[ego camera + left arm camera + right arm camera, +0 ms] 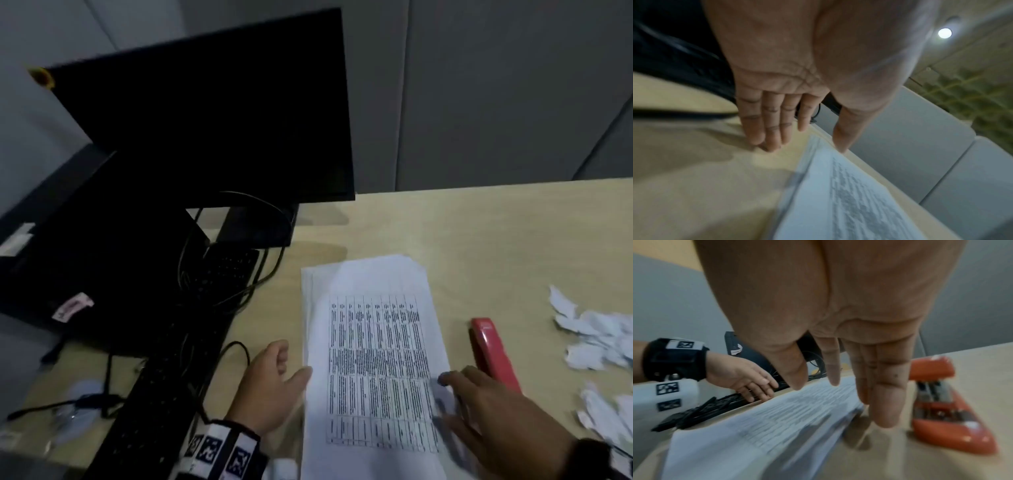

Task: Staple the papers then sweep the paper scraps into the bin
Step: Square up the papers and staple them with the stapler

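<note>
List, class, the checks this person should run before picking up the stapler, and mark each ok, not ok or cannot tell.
1. Papers squared up: not ok, the sheets fan out at the top and left edges.
2. Both hands free: ok, the left hand and right hand are open at the stack's two sides, holding nothing.
3. Stapler within reach: ok, it lies on the desk just right of the stack, beside the right hand.
4. Stapler loaded: cannot tell.
5. Scraps clear of the stack: ok, they lie right of the stapler.
6. Bin located: cannot tell, none is in view.
</note>
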Available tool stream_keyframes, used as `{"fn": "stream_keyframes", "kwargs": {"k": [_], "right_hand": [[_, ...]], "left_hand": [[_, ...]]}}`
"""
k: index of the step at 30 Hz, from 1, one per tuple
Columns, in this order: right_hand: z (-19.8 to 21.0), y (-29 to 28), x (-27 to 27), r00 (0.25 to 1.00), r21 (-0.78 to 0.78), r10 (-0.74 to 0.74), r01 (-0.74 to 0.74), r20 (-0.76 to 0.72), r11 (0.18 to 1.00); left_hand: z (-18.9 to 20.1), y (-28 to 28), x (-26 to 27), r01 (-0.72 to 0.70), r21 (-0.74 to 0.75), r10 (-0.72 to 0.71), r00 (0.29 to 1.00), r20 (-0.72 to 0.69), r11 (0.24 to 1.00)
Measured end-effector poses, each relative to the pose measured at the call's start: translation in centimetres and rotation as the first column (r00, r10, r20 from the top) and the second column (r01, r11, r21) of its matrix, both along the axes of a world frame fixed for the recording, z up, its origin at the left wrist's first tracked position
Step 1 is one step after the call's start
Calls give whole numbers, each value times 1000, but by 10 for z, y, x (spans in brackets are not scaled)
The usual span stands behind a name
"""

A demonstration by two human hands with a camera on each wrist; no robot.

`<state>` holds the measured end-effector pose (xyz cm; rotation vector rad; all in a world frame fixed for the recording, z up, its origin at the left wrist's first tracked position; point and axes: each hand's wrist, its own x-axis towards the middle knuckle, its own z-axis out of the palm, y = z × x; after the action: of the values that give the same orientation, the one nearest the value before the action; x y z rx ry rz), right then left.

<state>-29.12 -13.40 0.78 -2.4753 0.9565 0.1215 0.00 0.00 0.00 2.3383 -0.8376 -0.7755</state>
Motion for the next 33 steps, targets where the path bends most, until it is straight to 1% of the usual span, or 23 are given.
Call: {"fn": "stream_keyframes", "kwargs": {"k": [1,2,4,6,9,11,14,15,19,22,25,26,28,30,31,32,33], "right_hand": [[-5,2,2,1000,-17,-7,7,6,1000],[-8,6,2,1000,-30,-18,19,16,999],[-18,10,4,996,-66,-42,47,82,997],[-22,16,9,994,-48,-63,67,86,997],[-24,22,14,990,-60,-102,108,92,992],[-22,26,19,987,-54,-132,137,94,989],[-18,30,25,979,-37,-185,188,84,981],[-18,30,26,974,-30,-206,209,94,977],[-22,31,28,954,-2,-272,275,126,962],[-23,30,27,927,66,-331,324,177,944],[-25,20,23,887,132,-410,390,210,911],[-26,17,21,872,136,-426,404,242,905],[-22,11,17,833,139,-454,433,316,891],[-7,8,16,776,203,-487,443,401,873],[3,8,17,741,261,-501,427,448,866],[12,9,19,685,347,-516,384,514,856],[19,10,23,605,435,-534,319,591,842]], "left_hand": [[-8,-4,-4,-16,-11,16,1000,-19,1000],[-7,-9,-9,-35,2,35,999,-19,999],[-8,-21,-15,-41,34,41,999,-10,999],[-5,-29,-20,-45,93,46,999,-5,995],[-2,-38,-18,-70,111,76,996,-48,991],[-2,-42,-15,-70,106,80,993,-90,992],[-7,-43,-10,-102,76,109,989,-101,992],[-8,-44,-11,-113,63,119,988,-95,992],[-13,-48,-18,-107,20,107,994,9,994],[-13,-51,-26,-84,-91,83,996,-16,992],[-2,-42,-31,-66,-280,47,996,-73,958],[3,-34,-33,-52,-365,20,996,-91,929],[18,-17,-37,-16,-537,-66,989,-132,843],[36,0,-41,8,-655,-157,973,-170,755],[43,6,-41,5,-695,-188,964,-187,719],[51,10,-41,6,-720,-205,960,-190,694],[58,14,-41,10,-749,-226,956,-187,662]]}}
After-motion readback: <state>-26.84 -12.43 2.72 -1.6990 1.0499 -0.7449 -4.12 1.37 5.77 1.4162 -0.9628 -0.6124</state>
